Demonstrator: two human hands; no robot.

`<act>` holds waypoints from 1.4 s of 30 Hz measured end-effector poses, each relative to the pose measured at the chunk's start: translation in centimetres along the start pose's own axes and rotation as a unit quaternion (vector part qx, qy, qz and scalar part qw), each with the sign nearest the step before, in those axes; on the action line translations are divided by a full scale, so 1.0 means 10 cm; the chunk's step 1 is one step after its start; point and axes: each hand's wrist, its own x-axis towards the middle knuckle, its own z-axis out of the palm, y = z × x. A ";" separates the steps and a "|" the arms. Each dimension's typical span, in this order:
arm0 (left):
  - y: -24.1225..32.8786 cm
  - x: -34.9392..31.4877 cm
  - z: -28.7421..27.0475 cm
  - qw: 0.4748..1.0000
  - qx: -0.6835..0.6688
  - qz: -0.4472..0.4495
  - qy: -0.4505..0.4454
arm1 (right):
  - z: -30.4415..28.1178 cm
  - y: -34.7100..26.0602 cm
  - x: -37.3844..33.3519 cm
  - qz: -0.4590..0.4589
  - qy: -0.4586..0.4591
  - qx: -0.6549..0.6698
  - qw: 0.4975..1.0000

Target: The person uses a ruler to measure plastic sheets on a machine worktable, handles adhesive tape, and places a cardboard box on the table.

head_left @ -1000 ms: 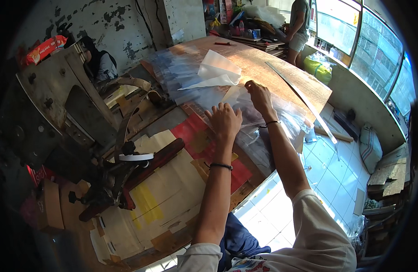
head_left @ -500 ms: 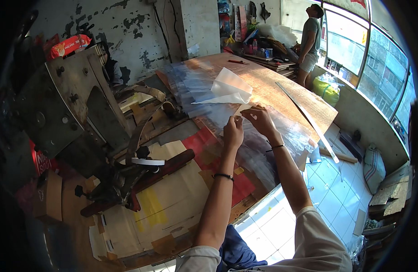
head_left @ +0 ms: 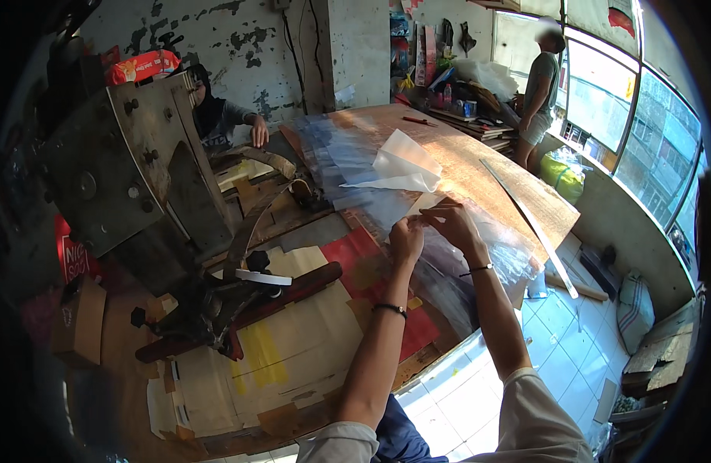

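Note:
Above the near part of a wooden tabletop (head_left: 479,166), my left hand (head_left: 406,239) and my right hand (head_left: 454,228) meet at their fingertips. Fingers of both hands are pinched together. What they pinch is too small or too hidden to make out. Loose clear plastic sheets (head_left: 436,274) lie crumpled beneath and beside my hands. Just beyond them rests a folded whitish translucent sheet (head_left: 406,163). More thin plastic sheets (head_left: 336,154) are fanned out along the table's left side.
A large metal machine (head_left: 162,150) stands at left, with a white ring-shaped roll (head_left: 264,278) on its front. A co-worker's hand (head_left: 260,133) is behind it. A long metal strip (head_left: 529,220) overhangs the table's right edge. Another person (head_left: 538,92) stands by the windows.
My view has shifted slightly, so the scene sits lower and further right. My hands have drawn closer together. A co-worker's arm and hand have come out behind the machine.

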 end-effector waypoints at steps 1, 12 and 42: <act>0.04 -0.01 0.01 1.000 -0.013 -0.007 -0.011 | -0.03 0.02 -0.01 -0.023 0.008 -0.007 1.000; 0.02 -0.01 0.03 0.998 -0.069 0.000 0.000 | -0.11 -0.07 0.02 -0.059 -0.004 -0.062 0.996; -0.09 -0.02 0.10 0.998 0.019 0.060 -0.030 | -0.09 0.07 -0.02 0.006 -0.076 -0.009 0.997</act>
